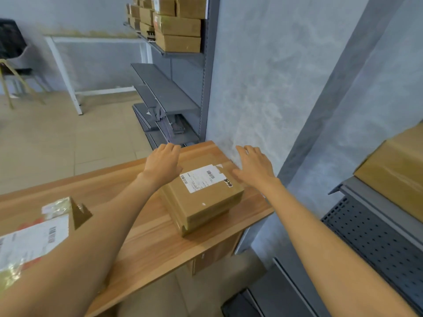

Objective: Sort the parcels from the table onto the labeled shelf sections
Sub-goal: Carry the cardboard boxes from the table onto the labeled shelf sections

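Labelled cardboard parcel point(201, 197) lying flat near the wooden table's point(146, 236) far corner, left hand point(163, 162) and right hand point(254, 165) spread on either side, fingers straight, contact unclear, stacked boxes point(176, 28) on a far shelf point(158, 50)

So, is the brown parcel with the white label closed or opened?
Closed. The parcel lies flat on the table, its label facing up, with no flap raised.

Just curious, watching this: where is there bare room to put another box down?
Bare wood lies on the table between the box under the hands and the labelled parcel at left. The grey middle shelf is bare too. The top shelf is crowded with boxes.
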